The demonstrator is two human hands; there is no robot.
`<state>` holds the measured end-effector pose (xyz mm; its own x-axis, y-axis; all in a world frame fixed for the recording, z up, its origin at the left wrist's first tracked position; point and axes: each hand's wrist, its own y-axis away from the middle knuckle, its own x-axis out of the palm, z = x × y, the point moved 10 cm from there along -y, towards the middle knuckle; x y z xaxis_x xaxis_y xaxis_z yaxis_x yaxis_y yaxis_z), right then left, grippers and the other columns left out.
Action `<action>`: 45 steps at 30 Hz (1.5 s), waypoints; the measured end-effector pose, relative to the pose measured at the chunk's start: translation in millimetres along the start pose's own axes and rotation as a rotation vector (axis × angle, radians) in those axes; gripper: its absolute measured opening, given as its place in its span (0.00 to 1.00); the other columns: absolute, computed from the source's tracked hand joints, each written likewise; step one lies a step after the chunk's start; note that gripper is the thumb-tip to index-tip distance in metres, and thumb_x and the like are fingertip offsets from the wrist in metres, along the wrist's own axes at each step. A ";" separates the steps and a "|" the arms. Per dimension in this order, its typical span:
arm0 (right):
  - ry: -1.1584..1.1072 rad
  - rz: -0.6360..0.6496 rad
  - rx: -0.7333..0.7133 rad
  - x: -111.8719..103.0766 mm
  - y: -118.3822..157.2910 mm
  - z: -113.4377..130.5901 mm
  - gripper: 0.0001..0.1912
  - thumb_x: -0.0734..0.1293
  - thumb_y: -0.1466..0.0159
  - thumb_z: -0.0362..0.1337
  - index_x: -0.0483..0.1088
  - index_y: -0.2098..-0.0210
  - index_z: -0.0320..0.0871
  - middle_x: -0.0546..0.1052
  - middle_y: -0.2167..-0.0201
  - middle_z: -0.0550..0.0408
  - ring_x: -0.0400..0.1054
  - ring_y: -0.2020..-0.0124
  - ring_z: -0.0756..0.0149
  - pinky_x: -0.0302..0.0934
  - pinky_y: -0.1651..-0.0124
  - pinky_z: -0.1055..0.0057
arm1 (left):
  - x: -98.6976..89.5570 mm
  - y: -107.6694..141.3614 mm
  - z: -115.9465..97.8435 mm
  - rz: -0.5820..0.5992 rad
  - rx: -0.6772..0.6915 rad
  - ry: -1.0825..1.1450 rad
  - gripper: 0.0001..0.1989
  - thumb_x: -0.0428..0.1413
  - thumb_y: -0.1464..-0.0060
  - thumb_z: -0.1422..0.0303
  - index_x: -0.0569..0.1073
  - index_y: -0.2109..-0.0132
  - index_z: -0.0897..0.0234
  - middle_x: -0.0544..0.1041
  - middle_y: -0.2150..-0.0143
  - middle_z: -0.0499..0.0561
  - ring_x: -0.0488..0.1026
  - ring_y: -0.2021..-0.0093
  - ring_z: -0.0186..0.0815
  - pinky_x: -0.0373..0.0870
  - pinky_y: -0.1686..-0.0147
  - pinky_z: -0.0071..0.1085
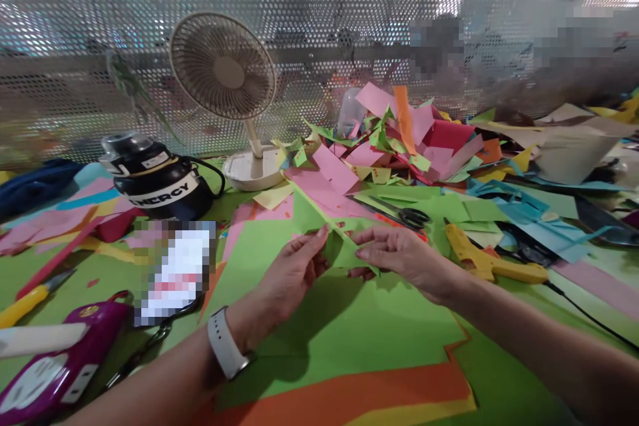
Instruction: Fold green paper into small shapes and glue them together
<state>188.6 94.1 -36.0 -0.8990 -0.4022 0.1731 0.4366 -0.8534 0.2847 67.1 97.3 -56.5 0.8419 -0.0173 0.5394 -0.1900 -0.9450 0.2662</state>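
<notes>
Both my hands pinch a folded piece of green paper [344, 249] above the middle of the table. My left hand [294, 269] grips its left side between thumb and fingers, with a pale watch on that wrist. On the right edge of the same piece, my right hand [394, 253] closes with thumb and fingertips. A narrow raised strip runs slantwise across the paper. Beneath the hands lies a large green sheet [369, 326] on top of an orange sheet [379, 396]. Black scissors [412, 216] rest just beyond my right hand.
To the right lies a yellow glue gun [489, 259] with its cord. A heap of coloured paper scraps [389, 140] spreads behind. A white fan [224, 70] and a black bottle [160, 176] stand at the back left. A purple device [70, 356] and a yellow-handled knife [34, 296] lie at left.
</notes>
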 end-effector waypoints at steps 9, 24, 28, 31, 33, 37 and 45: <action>0.311 0.137 -0.001 0.2 6.8 7.9 0.12 0.68 0.42 0.36 0.69 0.59 0.39 0.81 0.71 0.51 0.76 0.68 0.64 0.68 0.65 0.69 | -11.5 -4.1 -7.6 -0.113 0.042 0.001 0.12 0.69 0.60 0.64 0.79 0.69 0.67 0.80 0.73 0.48 0.72 0.76 0.29 0.68 0.75 0.23; 0.920 0.099 -0.976 23.8 35.5 57.2 0.08 0.68 0.37 0.35 0.79 0.61 0.47 0.71 0.45 0.47 0.63 0.42 0.62 0.55 0.39 0.60 | -4.2 7.4 11.4 -0.070 -0.117 -0.070 0.11 0.68 0.58 0.62 0.78 0.71 0.64 0.75 0.78 0.45 0.67 0.81 0.27 0.61 0.82 0.22; 0.899 0.069 -0.959 20.1 32.6 57.3 0.07 0.68 0.37 0.35 0.79 0.62 0.46 0.72 0.46 0.46 0.63 0.43 0.62 0.56 0.41 0.61 | 3.4 9.0 16.3 0.010 -0.145 0.026 0.11 0.65 0.53 0.62 0.79 0.64 0.62 0.79 0.69 0.47 0.73 0.73 0.32 0.71 0.76 0.26; 0.876 0.110 -0.939 22.4 31.9 54.0 0.06 0.69 0.39 0.35 0.79 0.63 0.46 0.71 0.45 0.46 0.63 0.42 0.61 0.55 0.40 0.60 | -1.9 11.0 18.3 -0.021 -0.153 0.005 0.12 0.68 0.58 0.65 0.79 0.65 0.64 0.79 0.69 0.48 0.73 0.73 0.32 0.73 0.75 0.28; 0.832 0.142 -0.896 23.7 30.5 50.5 0.06 0.69 0.39 0.35 0.79 0.63 0.46 0.70 0.44 0.47 0.62 0.42 0.61 0.56 0.40 0.60 | -4.0 13.3 19.4 -0.039 -0.148 -0.004 0.13 0.70 0.60 0.66 0.79 0.66 0.65 0.79 0.70 0.48 0.73 0.74 0.31 0.73 0.75 0.26; 0.713 0.090 -0.702 16.3 19.5 40.6 0.06 0.67 0.37 0.38 0.77 0.66 0.44 0.66 0.41 0.47 0.57 0.38 0.60 0.60 0.43 0.60 | -3.1 17.2 21.1 -0.067 -0.103 0.022 0.13 0.70 0.62 0.66 0.80 0.67 0.64 0.79 0.70 0.47 0.72 0.73 0.28 0.68 0.77 0.21; 0.694 -0.107 -0.588 6.9 12.7 34.2 0.11 0.62 0.33 0.39 0.70 0.71 0.43 0.74 0.51 0.47 0.68 0.49 0.62 0.61 0.46 0.61 | -9.2 16.8 30.6 -0.116 -0.055 0.066 0.11 0.69 0.59 0.65 0.81 0.65 0.60 0.79 0.69 0.45 0.69 0.72 0.25 0.64 0.73 0.18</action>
<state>189.1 91.9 1.0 -0.8350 -0.2583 -0.4859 0.4336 -0.8525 -0.2920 71.7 71.6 -81.4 0.8249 0.1143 0.5535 -0.1222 -0.9202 0.3720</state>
